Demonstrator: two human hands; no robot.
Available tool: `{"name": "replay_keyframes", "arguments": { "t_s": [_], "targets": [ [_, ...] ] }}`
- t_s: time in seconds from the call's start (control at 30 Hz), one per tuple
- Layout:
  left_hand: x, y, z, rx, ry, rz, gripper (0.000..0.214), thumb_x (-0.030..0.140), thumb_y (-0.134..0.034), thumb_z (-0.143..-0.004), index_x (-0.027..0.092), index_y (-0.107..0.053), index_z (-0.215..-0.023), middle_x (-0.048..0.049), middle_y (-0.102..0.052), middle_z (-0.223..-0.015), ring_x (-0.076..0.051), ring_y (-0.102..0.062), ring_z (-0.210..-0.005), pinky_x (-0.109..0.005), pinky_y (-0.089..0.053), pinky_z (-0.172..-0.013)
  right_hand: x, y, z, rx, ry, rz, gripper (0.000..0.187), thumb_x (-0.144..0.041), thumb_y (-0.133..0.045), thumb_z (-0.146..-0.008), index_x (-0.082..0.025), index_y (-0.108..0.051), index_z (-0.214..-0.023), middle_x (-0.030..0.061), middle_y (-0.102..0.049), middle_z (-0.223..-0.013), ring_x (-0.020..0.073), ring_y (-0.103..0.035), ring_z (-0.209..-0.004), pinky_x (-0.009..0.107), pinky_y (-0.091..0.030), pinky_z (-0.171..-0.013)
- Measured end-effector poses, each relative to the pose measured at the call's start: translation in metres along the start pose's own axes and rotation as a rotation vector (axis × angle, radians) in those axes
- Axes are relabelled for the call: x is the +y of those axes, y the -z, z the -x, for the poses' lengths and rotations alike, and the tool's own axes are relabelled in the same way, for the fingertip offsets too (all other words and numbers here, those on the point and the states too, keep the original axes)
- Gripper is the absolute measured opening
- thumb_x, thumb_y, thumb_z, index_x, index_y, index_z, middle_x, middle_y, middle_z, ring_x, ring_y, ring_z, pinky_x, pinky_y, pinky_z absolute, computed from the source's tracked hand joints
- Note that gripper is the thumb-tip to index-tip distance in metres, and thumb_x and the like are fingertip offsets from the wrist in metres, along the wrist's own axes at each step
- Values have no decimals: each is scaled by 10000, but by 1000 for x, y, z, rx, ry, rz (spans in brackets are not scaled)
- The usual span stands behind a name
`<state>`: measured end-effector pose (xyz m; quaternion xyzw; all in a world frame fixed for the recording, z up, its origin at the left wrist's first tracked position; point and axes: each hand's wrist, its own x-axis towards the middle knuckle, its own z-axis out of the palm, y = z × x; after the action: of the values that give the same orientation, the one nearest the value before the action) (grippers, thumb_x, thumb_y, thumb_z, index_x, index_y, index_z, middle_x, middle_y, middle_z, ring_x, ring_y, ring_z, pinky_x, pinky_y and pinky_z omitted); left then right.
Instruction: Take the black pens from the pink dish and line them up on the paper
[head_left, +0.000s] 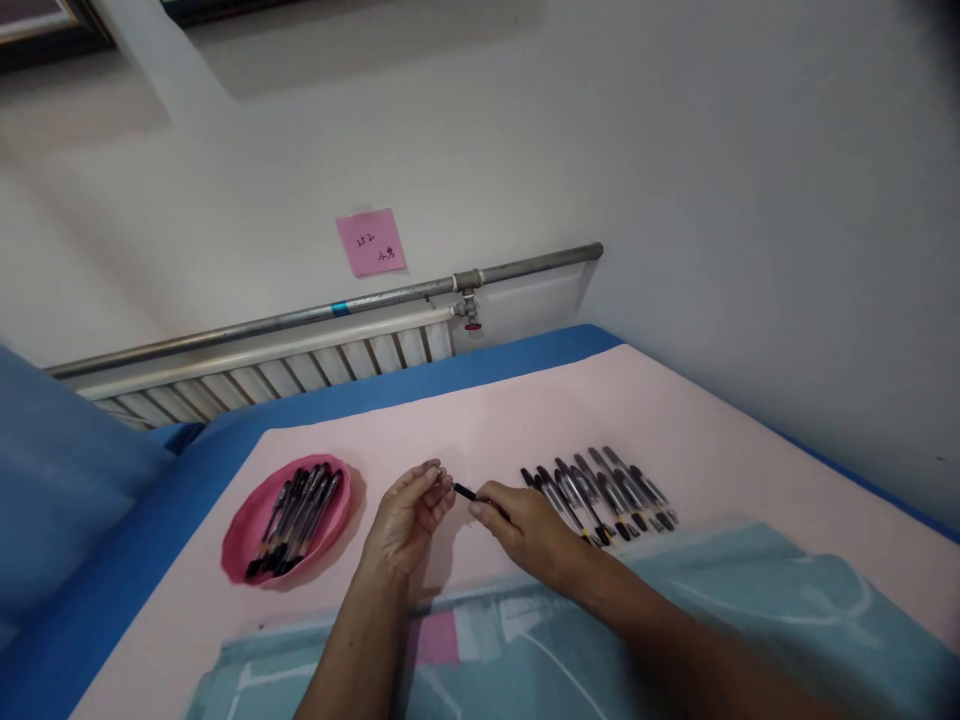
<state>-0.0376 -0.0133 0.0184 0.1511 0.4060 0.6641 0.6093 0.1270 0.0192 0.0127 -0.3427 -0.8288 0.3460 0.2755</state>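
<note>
Above the middle of the pale pink sheet, my two hands are close together. My right hand (517,525) is closed around a pen (464,491), whose black end points left toward my other hand. The fingertips of my left hand (409,515) pinch a small, pale, shiny piece right at the pen's end; it is too small to name, and I cannot tell whether the two touch. To the left lies a pink bowl (234,528) with several black-capped clear pens (300,515) in it. On the right, several similar pens (592,495) lie side by side in rows on the sheet.
A teal cloth (757,590) with white lines covers the near edge. Blue fabric (67,490) hangs at the left. Behind the table are a radiator (285,375), a metal pipe (262,328) with a red-handled valve (471,312), and a pink note (371,243) on the wall.
</note>
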Motion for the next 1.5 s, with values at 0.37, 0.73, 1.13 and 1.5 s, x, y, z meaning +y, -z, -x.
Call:
{"name": "replay_keyframes", "arguments": {
  "t_s": [0.37,0.73,1.13,1.5],
  "targets": [
    [-3,-5,3,-42,-64,-38,143,118,-719,-635,116,-656,-763,-27,-669,-736,-113,-636,-701,-224,-519,-678,3,0,-2,31,-56,44,262,-335,-398,-864,-183,-518,-687,-25,-513,-583,104,-457,-544,216,-280,-524],
    [-13,-7,1,40,-137,-202,205,222,-769,-571,123,-639,-693,16,-615,-626,-89,-594,-613,-209,-477,-608,0,-2,1,93,-13,136,122,-257,-428,-856,-181,-518,-823,9,-558,-707,123,-503,-633,225,-324,-571],
    [-14,-10,5,-4,-97,-264,251,286,-779,-547,113,-632,-655,-10,-630,-604,-93,-576,-579,-213,-450,-596,1,-2,-2,86,-32,22,191,-247,-449,-839,-174,-524,-679,-17,-528,-624,103,-466,-590,214,-317,-548],
    [-23,-15,6,-19,-123,-194,245,276,-752,-594,131,-561,-548,41,-548,-514,-75,-531,-518,-227,-461,-585,-1,-3,0,65,-3,16,155,-215,-455,-827,-171,-531,-698,-3,-556,-665,109,-474,-622,216,-314,-566]
  ]
}}
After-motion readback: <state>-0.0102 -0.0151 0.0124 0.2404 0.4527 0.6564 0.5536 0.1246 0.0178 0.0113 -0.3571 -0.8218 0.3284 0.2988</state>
